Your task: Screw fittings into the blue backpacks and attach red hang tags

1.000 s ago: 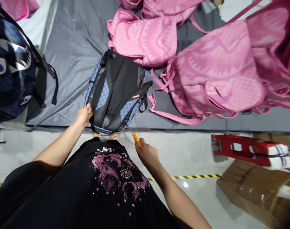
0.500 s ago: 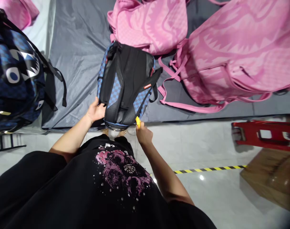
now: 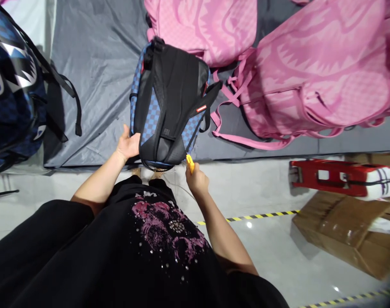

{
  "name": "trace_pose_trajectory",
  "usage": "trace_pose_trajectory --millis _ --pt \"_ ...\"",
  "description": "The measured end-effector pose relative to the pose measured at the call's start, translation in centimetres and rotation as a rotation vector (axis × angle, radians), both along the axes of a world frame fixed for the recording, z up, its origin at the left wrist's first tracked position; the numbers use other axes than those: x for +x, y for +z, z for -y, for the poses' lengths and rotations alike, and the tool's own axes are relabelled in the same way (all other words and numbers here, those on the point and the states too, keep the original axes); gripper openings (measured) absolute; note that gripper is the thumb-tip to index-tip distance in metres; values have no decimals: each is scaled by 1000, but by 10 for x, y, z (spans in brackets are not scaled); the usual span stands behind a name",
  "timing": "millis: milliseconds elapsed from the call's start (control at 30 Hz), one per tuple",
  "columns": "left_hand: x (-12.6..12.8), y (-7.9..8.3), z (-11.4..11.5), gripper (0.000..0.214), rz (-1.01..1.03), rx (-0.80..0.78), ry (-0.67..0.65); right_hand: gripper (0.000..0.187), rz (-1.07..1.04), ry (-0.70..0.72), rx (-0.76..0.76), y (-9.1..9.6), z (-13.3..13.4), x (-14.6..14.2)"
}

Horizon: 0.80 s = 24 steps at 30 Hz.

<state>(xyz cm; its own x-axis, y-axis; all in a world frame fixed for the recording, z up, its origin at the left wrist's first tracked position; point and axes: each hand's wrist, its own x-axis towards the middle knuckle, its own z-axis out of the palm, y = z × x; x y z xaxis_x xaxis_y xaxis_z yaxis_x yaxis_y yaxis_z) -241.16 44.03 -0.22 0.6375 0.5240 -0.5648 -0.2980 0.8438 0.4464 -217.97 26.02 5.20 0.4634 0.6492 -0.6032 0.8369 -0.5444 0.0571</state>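
Both outstretched: left hand (image 3: 127, 145) splayed on backpack (image 3: 172, 98), right hand (image 3: 198, 182) clamping yellow tool (image 3: 190, 163).

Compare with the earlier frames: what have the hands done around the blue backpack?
The right hand, shut on the yellow tool, moved forward toward the blue checkered backpack; the tool's tip, apart from it a second ago, now sits at its lower right corner. Nothing was picked up or let go. The left hand stays against the backpack's lower left edge, and the pink backpacks lie as before.
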Motion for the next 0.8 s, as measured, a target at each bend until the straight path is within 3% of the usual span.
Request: trace_pose_trajectory --millis 267,500,567,700,767,800 --pt "6 -7 -3 101 -43 -7 1 35 -26 -135 74 5 15 -5" --pt "5 1 -2 97 57 35 -33 35 -115 -245 32 44 95 -44" --pt "7 6 -4 96 52 37 -50 30 -179 -215 9 42 100 -59" --pt "7 25 -4 87 -52 66 -95 28 -222 -129 -35 23 84 -74" --pt "5 40 5 75 -278 175 -99 29 -232 -123 -47 16 76 -77" --pt "4 47 13 69 -456 305 -70 30 -239 -126 -49 14 74 -77"
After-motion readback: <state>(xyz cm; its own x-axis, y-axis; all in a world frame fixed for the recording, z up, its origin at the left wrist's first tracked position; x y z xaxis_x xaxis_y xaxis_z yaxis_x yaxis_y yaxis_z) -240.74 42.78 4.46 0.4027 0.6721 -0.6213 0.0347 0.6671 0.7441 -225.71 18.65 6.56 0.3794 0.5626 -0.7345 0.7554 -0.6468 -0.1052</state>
